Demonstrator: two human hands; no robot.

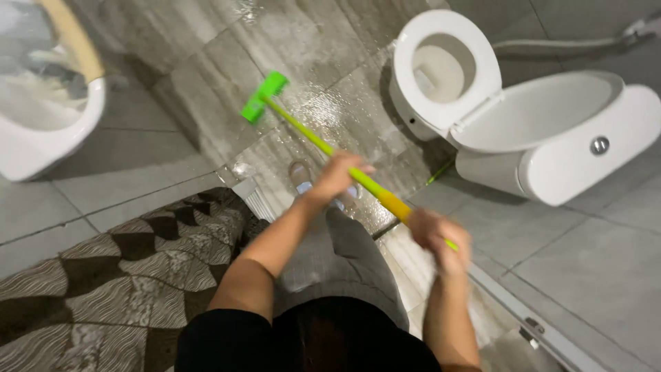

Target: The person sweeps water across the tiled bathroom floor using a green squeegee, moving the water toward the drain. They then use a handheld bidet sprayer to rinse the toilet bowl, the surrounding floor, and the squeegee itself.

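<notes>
Wet bathroom floor tiles (206, 62) glisten beside a white toilet (544, 138), partly scrubbed, while left hand (335, 178) and right hand (439, 235) clamp a green long-handled brush (265, 96).

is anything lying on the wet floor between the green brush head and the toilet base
Nothing visible does. The brush head rests on wet tiles, and the stretch across to the toilet base shows only water. Both hands, left hand and right hand, grip the yellow-green handle.
</notes>
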